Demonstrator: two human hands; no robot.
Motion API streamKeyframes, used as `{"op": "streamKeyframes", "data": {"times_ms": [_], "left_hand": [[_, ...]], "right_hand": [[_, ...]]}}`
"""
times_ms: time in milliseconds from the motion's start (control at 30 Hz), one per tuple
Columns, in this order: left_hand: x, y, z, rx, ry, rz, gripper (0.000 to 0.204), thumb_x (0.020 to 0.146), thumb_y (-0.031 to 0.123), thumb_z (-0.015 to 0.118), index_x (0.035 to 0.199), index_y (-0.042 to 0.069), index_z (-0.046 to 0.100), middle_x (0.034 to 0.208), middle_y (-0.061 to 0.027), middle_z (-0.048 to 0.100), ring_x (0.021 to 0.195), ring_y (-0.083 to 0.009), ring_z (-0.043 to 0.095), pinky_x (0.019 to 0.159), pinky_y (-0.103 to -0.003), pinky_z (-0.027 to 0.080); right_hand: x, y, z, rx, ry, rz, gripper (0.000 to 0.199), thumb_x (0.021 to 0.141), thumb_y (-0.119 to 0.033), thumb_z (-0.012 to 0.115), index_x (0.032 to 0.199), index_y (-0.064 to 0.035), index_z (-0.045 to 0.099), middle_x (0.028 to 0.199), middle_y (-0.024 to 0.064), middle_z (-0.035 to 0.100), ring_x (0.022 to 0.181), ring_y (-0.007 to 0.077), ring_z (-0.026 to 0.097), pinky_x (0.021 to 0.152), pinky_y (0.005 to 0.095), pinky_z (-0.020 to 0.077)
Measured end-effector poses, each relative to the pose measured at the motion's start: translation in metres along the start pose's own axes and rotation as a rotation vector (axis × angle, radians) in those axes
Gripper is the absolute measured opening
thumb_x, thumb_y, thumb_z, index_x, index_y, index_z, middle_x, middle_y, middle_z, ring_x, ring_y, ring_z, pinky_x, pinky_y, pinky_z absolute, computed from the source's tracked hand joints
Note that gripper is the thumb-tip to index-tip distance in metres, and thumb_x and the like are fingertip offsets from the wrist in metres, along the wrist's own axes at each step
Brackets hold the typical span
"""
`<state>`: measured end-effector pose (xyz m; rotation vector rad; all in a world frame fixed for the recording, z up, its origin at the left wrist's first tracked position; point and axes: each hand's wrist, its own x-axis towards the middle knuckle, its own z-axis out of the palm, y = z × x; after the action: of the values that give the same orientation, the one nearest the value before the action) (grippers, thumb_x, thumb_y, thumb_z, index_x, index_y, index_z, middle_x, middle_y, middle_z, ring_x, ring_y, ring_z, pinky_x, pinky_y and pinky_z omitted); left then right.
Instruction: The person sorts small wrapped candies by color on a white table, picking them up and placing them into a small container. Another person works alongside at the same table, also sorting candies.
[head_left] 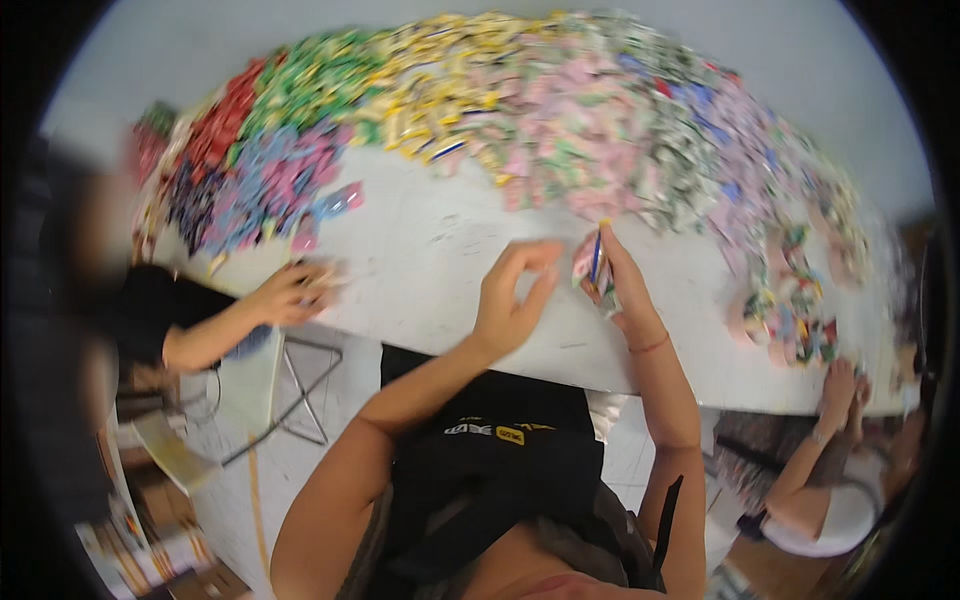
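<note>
"Just the head view, then: where were your hands?"

"Out over the white table (420,215)! My right hand (628,275) gripped a small bunch of packets (591,265), with pink and a blue stripe showing. My left hand (508,300) hung just beside it, thumb and forefinger spread wide, and I saw nothing between them."

"And the step?"

"Gathering, I judged: packets collected in the right hand, the left free to feed it. The next move seemed to call for the left fingers to pinch one packet from the piles, with the pink packets (590,130) and yellow packets (430,110) nearby, while the right kept its bunch together."

"Any writing?"

"Pale lettering and a yellow badge across my black apron (490,410)! The packets' print was too small and blurred for me to read."
</note>
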<state>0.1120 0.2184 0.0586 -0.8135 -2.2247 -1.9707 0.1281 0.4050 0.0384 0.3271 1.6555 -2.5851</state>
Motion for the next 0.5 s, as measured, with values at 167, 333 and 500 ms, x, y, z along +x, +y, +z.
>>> {"op": "streamKeyframes", "data": {"times_ms": [167, 333, 500], "left_hand": [[-0.098, -0.018, -0.115, 0.492, 0.632, 0.196, 0.033, 0.086, -0.003, 0.065, 0.117, -0.003, 0.054, 0.125, -0.0201, 0.058, 0.114, -0.0294, 0.058, 0.098, -0.039, 0.046], [-0.095, -0.046, -0.211, 0.392, 0.440, -0.044, 0.049, 0.083, -0.007, 0.056, 0.131, -0.003, 0.048, 0.137, -0.0182, 0.051, 0.128, -0.0281, 0.049, 0.111, -0.044, 0.037], [-0.012, -0.075, -0.297, -0.155, -0.214, -0.362, 0.087, 0.076, -0.001, 0.067, 0.155, 0.006, 0.029, 0.150, -0.0118, 0.043, 0.137, -0.0238, 0.043, 0.115, -0.038, 0.032]], "right_hand": [[-0.001, 0.013, 0.012, -0.183, 0.028, -0.012, 0.019, 0.101, -0.027, 0.055, 0.096, -0.0090, 0.057, 0.068, -0.0007, 0.055, 0.047, 0.0044, 0.044, 0.040, 0.0196, 0.0311], [0.002, 0.010, 0.036, -0.261, -0.092, -0.043, 0.014, 0.093, -0.016, 0.066, 0.101, -0.0076, 0.058, 0.079, -0.0040, 0.056, 0.062, 0.0031, 0.049, 0.055, 0.0195, 0.0381], [-0.012, 0.011, 0.087, -0.370, -0.308, 0.051, 0.016, 0.090, -0.012, 0.071, 0.100, -0.0067, 0.060, 0.085, -0.0047, 0.059, 0.070, 0.0023, 0.052, 0.059, 0.0199, 0.0420]]}}
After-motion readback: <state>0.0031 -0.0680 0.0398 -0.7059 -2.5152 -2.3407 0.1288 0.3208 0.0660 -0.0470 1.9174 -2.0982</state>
